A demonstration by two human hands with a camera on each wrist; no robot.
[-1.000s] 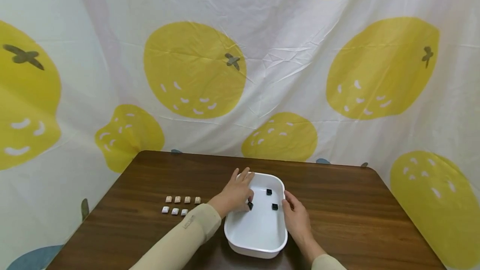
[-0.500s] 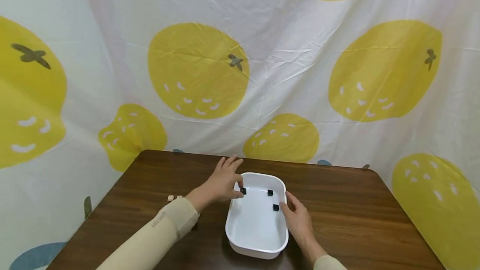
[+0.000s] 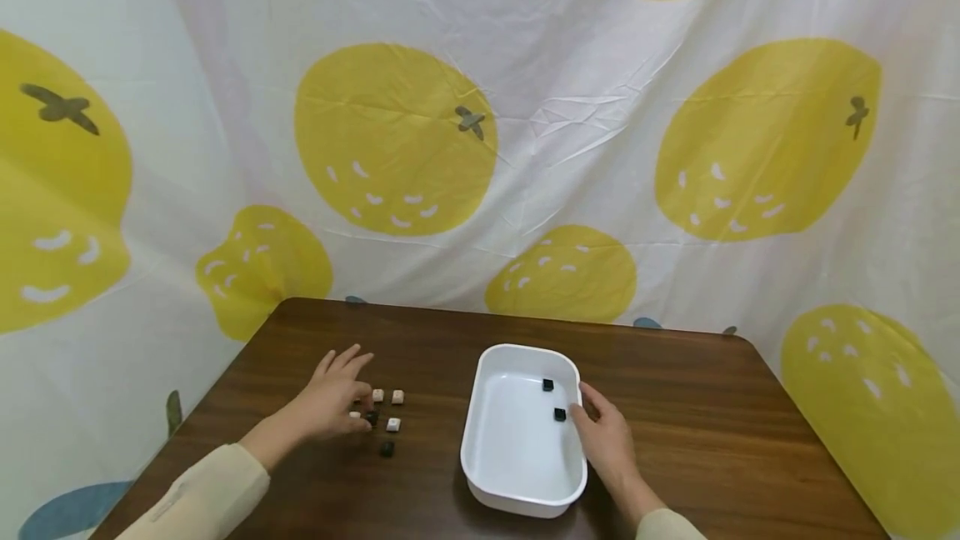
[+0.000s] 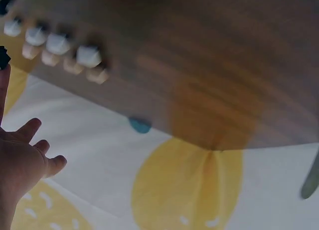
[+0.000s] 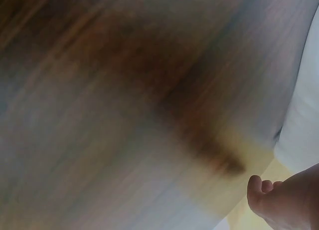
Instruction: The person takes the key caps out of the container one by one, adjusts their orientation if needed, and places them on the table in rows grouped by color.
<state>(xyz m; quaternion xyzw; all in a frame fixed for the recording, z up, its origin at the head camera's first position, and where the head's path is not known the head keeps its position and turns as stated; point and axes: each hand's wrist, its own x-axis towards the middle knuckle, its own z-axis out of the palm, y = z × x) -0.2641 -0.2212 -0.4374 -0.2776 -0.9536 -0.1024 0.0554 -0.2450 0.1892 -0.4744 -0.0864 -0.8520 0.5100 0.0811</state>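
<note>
In the head view my left hand (image 3: 322,402) pinches a black keycap (image 3: 372,417) between thumb and index finger, over rows of keycaps on the table; its other fingers are spread. That keycap (image 4: 4,58) shows at the fingertip in the left wrist view. Around the hand lie white keycaps (image 3: 393,424), beige keycaps (image 3: 398,397) and a black keycap (image 3: 387,449), some partly hidden. My right hand (image 3: 609,436) grips the right rim of a white tray (image 3: 522,440), thumb at the inner side. Two black keycaps (image 3: 548,385) lie inside the tray.
The dark wooden table (image 3: 712,423) carries everything. Behind it hangs a white curtain (image 3: 555,148) printed with yellow lemons. In the left wrist view, the white keycaps (image 4: 58,44) and beige keycaps (image 4: 73,65) form two rows.
My left hand has lifted a black keycap out of the tray and carried it left to the keycap rows. The tray has shifted slightly right, with my right hand still at its rim.
</note>
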